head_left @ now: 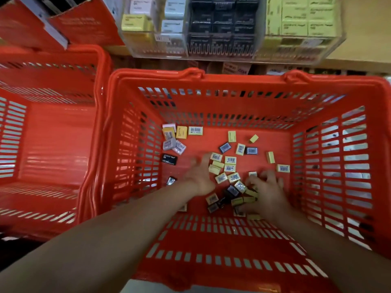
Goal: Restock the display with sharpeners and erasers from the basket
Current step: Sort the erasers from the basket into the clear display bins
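Note:
Both my hands reach down into a red plastic basket (243,81). Its floor is strewn with several small boxed sharpeners and erasers (229,160) in pale yellow, black, grey and orange-yellow. My left hand (200,176) is blurred, its fingers stretched over the pile's left side near a pale yellow box. My right hand (268,192) lies on the pile's right side with fingers curled over some boxes; what it holds is hidden. Above the basket stands a clear acrylic display (232,51) with compartments of yellow, grey-white, black and pale green boxes.
A second red basket (53,60) sits to the left, touching the first. Red cardboard boxes (84,24) stand at the top left. The display rests on a wooden shelf (364,39) whose edge runs above the basket.

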